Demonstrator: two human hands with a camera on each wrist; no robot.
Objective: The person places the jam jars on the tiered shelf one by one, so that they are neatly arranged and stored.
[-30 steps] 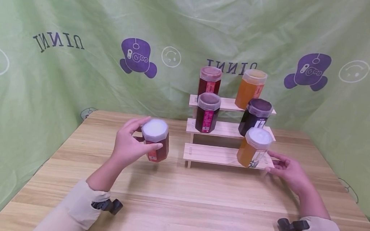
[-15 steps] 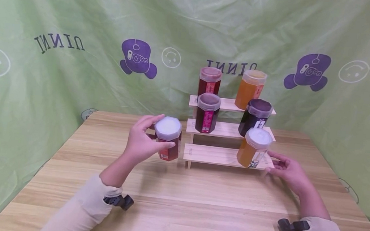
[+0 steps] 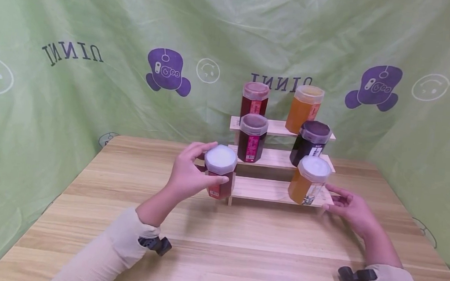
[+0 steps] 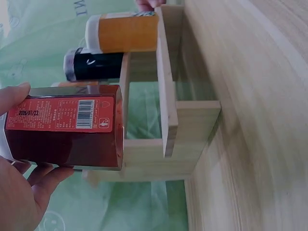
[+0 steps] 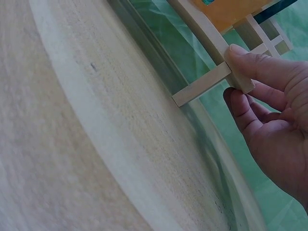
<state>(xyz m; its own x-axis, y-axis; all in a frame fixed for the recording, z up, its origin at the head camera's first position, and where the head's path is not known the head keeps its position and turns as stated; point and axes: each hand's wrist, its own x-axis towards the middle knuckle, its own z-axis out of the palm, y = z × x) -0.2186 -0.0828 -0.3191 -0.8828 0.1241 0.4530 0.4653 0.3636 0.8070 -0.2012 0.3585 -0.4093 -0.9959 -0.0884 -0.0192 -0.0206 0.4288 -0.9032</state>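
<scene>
My left hand [image 3: 192,173] grips a dark red jar [image 4: 62,127] with a white lid, thumb on the near side and fingers round the back. The jar is held up at the left end of a three-step wooden shelf [image 3: 261,189], overlapping the end of its lowest step in the head view. Its red label with a barcode faces the left wrist camera. At the shelf's other end, my right hand [image 3: 352,210] pinches the right end of the lowest step between thumb [image 5: 260,65] and fingers. An orange jar [image 3: 306,182] with a white lid stands on that step, close to the right hand.
On the middle step stand a dark purple jar [image 3: 252,140] at left and a blackish jar [image 3: 311,143] at right. The top step bears a red jar [image 3: 255,99] and an orange-yellow jar [image 3: 306,109]. A green printed cloth [image 3: 119,17] hangs behind the wooden table [image 3: 239,256].
My left hand has carried the dark red jar rightward, from left of the shelf to its left end. The right hand keeps its pinch on the lowest step, and the shelf stays put.
</scene>
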